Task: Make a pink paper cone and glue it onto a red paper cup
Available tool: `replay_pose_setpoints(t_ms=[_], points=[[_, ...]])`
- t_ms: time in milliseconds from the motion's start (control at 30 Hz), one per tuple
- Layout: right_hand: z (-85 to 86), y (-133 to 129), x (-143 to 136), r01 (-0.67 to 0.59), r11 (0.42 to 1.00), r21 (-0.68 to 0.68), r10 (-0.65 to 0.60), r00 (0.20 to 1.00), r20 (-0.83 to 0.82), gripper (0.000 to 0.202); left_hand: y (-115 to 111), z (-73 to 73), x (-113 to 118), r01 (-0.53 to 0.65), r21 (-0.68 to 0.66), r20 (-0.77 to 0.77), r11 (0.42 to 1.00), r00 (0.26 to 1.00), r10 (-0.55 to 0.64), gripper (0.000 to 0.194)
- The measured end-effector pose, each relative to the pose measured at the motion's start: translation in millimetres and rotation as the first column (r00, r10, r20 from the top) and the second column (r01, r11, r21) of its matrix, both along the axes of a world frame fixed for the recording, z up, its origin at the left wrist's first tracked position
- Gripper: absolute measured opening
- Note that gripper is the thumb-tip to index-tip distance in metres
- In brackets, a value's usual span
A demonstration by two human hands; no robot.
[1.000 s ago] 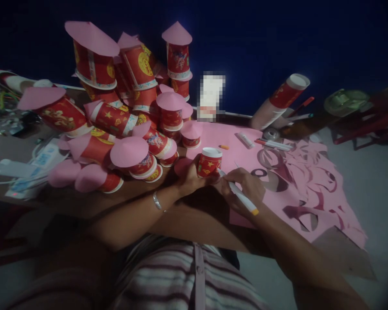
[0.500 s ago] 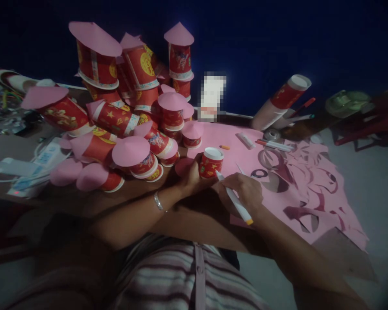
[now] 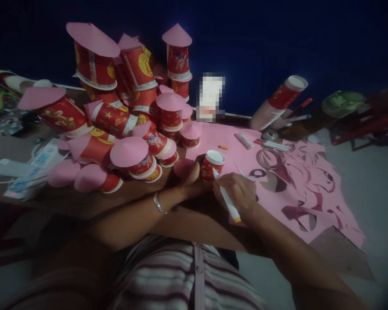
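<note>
Both grips [image 3: 194, 178] [image 3: 235, 189] curled, close together.

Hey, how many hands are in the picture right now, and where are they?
2. The left hand holds the red cup in front of the person; the right hand, beside it, grips the white marker. No others show.

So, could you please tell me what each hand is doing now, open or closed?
Left hand: closed, holding the red cup.
Right hand: closed, holding a white marker.
</note>
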State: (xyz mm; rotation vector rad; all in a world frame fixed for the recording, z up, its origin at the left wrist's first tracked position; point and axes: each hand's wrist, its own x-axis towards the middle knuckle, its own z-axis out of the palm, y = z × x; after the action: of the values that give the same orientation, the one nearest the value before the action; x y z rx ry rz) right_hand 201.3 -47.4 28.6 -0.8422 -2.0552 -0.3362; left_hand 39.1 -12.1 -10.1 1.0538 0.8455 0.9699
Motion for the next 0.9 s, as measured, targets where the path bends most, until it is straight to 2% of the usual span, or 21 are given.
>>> replay_pose_setpoints(t_ms=[133, 433, 767, 900], points=[[-3.7, 0, 1, 0.022, 1.0, -0.009, -0.022, 1.0, 0.005, 0.019, 0, 4.5, 1, -0.039, 0.047, -0.125, 0.998, 0.991, 0.045, 0.078], [-1.3, -3, -1, 0.017, 1.0, -0.026, -0.016, 0.999, 0.043, 0.018, 2, 6.7, 0, -0.026, 0.08, -0.109, 0.996, 0.993, 0.034, 0.076], [0.3, -5, -4, 0.002, 1.0, -0.002, -0.002, 0.998, 0.058, 0.019, 6, -7.7, -1, -0.042, 0.156, -0.072, 0.987, 0.996, 0.054, 0.072], [-0.1, -5, -4, 0.018, 1.0, -0.008, -0.018, 0.998, 0.057, 0.017, 7, -7.1, -1, -0.049, 0.159, -0.07, 0.986, 0.996, 0.06, 0.072]])
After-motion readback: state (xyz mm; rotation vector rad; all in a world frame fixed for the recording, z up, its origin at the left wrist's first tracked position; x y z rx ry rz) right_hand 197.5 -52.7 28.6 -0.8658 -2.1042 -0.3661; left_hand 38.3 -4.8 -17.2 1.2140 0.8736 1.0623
